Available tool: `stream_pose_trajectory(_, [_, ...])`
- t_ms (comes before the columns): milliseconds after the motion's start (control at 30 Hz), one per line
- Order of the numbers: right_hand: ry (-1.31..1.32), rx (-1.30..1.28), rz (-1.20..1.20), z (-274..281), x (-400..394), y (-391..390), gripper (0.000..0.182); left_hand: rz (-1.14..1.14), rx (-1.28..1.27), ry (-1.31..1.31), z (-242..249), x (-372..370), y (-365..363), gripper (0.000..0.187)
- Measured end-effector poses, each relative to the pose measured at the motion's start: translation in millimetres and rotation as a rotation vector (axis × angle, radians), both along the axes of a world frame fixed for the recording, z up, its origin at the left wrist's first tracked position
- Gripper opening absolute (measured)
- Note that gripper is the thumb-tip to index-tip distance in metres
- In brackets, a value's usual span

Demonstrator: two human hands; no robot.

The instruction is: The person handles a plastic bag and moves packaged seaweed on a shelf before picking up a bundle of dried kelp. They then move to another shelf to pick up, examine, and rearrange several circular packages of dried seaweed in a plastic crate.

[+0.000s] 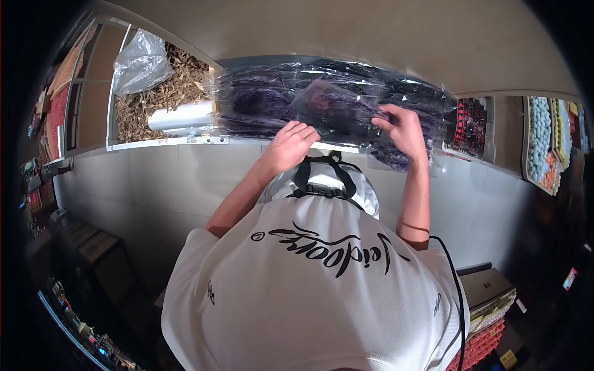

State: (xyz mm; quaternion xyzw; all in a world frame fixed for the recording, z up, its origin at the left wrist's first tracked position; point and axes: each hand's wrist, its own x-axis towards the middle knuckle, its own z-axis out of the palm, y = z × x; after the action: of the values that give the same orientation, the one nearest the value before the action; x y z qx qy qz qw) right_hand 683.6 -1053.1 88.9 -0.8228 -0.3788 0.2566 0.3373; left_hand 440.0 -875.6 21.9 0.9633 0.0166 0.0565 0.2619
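Inspection runs left to right along the shelf point(154, 143). At its left end a compartment holds dried brown stalks point(167, 93) with a crumpled clear bag point(141, 62) lying on top at the back, and a roll of clear film point(180, 116) lies at the front edge just beside the divider.

The middle compartment is filled with clear packets of dark purple material point(278, 99), stacked and overlapping up to the front edge. The left hand point(294, 143) rests on the front of the stack at the shelf edge, fingers curled and close together, pressing on the plastic. The right hand point(405, 130) is on the right part of the stack, fingers bent over the edge of one packet; whether it truly pinches the plastic cannot be told. Toward the right end, a red and black patterned display point(471, 127) and trays of pale round items point(539, 133) stand well apart from the hands.

Judgement: the step in hand appears to be arranging or settling the packets in their compartment. The next move calls for a firm hold on the slippery wrapping and keeping the overhanging right-hand packets from sliding off the front edge.
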Motion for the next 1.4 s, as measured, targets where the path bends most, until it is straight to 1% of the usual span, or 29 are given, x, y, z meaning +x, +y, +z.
stream_pose_trajectory(100, [-0.118,-0.131,0.161,-39.1,4.6,22.4,0.03,-0.009,0.01,-0.105,2.6,3.1,-7.9,0.025])
stream_pose_trajectory(133, [-0.139,-0.121,0.203,-50.1,3.3,29.7,0.03,-0.011,0.035,-0.099,5.2,4.3,-10.8,0.025])
stream_pose_trajectory(267, [-0.307,-0.239,0.36,-97.6,-12.9,45.5,0.025,0.01,-0.049,0.009,-3.5,11.7,-20.4,0.027])
stream_pose_trajectory(367, [-0.311,-0.338,0.301,-88.0,-19.5,50.3,0.027,0.121,-0.117,-0.024,-28.8,12.6,-19.6,0.027])
stream_pose_trajectory(400, [-0.322,-0.369,0.339,-82.4,-18.1,50.6,0.031,0.127,-0.117,-0.04,-30.3,10.9,-17.1,0.028])
stream_pose_trajectory(467, [-0.354,-0.339,0.374,-69.7,-16.5,48.7,0.033,0.124,-0.116,-0.072,-32.8,8.7,-11.5,0.03])
stream_pose_trajectory(500, [-0.371,-0.329,0.389,-61.9,-15.9,47.4,0.034,0.13,-0.098,-0.129,-24.8,7.0,-10.6,0.031])
stream_pose_trajectory(567, [-0.427,-0.172,0.324,-54.0,-14.7,49.7,0.032,0.136,-0.063,-0.249,0.8,3.2,-5.2,0.033])
stream_pose_trajectory(633, [-0.49,0.021,0.242,-55.7,-9.2,57.2,0.029,0.307,0.035,-0.331,5.3,-2.2,3.6,0.033])
stream_pose_trajectory(667, [-0.497,0.058,0.231,-60.5,-6.4,60.9,0.024,0.39,0.084,-0.368,8.1,-5.3,7.5,0.034])
stream_pose_trajectory(700, [-0.496,0.019,0.239,-66.3,-4.4,64.2,0.023,0.465,0.134,-0.339,13.6,-5.5,12.1,0.032])
stream_pose_trajectory(767, [-0.498,-0.058,0.257,-76.0,-1.1,68.6,0.022,0.439,0.101,-0.316,0.6,-12.4,23.2,0.032])
stream_pose_trajectory(867, [-0.482,-0.128,0.273,-71.2,-0.9,69.4,0.026,0.081,-0.111,-0.229,-15.3,-25.7,22.6,0.032])
stream_pose_trajectory(967, [-0.484,-0.217,0.294,-70.2,-0.1,70.2,0.028,0.251,0.107,-0.283,23.7,-25.1,15.7,0.033])
stream_pose_trajectory(1000, [-0.483,-0.252,0.298,-71.3,-0.4,70.4,0.029,0.392,0.15,-0.302,23.1,-24.4,22.5,0.037])
stream_pose_trajectory(1033, [-0.481,-0.258,0.301,-73.7,-1.2,70.5,0.028,0.515,0.161,-0.195,21.0,-23.8,33.1,0.042])
stream_pose_trajectory(1100, [-0.481,-0.273,0.306,-78.0,-0.9,70.2,0.027,0.622,0.197,-0.136,-7.1,-28.2,51.8,0.045])
stream_pose_trajectory(1167, [-0.484,-0.242,0.303,-73.5,-0.7,68.1,0.026,0.523,0.17,-0.07,-27.6,-37.9,54.9,0.045])
stream_pose_trajectory(1200, [-0.485,-0.225,0.303,-68.5,-1.4,67.6,0.025,0.474,0.158,-0.037,-28.9,-38.0,56.4,0.044])
stream_pose_trajectory(1300, [-0.531,-0.053,0.277,-41.7,5.1,56.8,0.023,0.441,0.147,-0.02,-30.4,-39.0,59.3,0.046])
stream_pose_trajectory(1400, [-0.503,0.126,0.041,0.2,10.1,40.4,0.023,0.482,0.081,-0.166,-18.0,-23.3,64.5,0.037])
